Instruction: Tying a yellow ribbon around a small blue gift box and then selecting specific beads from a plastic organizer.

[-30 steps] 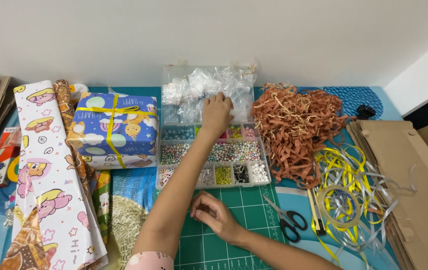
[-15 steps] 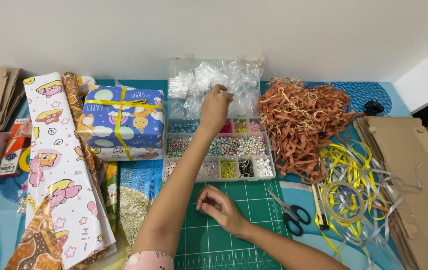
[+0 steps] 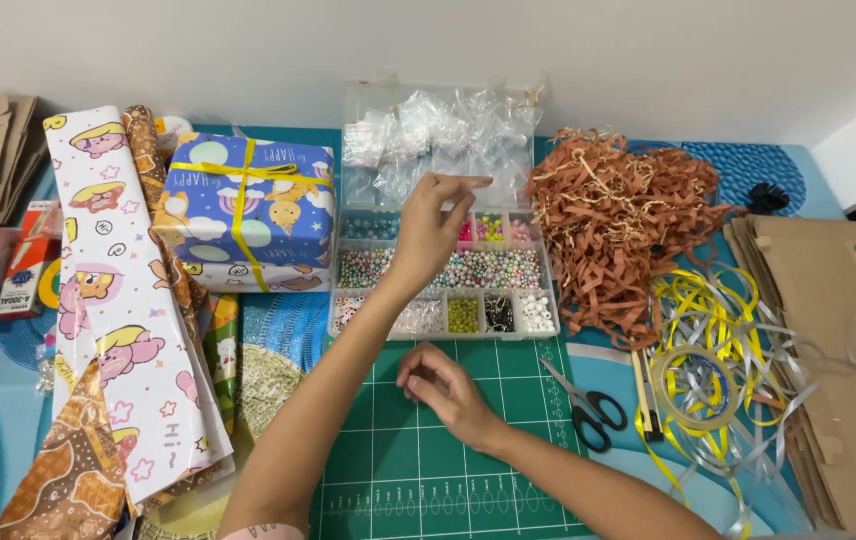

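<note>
My left hand (image 3: 435, 225) hovers over the clear bead organiser box (image 3: 445, 271). Its thumb and forefinger are pinched and point right, in front of the small clear plastic bags (image 3: 428, 135) in the open lid. Whether a bag is caught between the fingertips I cannot tell. My right hand (image 3: 445, 387) rests on the green cutting mat (image 3: 418, 470) just below the box. Its fingers are curled under with nothing visible in them.
A wrapped gift box with yellow ribbon (image 3: 248, 205) and rolls of wrapping paper (image 3: 128, 300) lie at left. Brown paper shred (image 3: 618, 225) lies to the right of the organiser. Scissors (image 3: 588, 405), yellow and silver ribbon (image 3: 708, 370) and cardboard sheets (image 3: 838, 350) lie further right.
My left hand has lifted off the plastic bags in the lid and drawn back over the bead compartments, fingers now pinched. My right hand stays on the mat. The view has shifted slightly.
</note>
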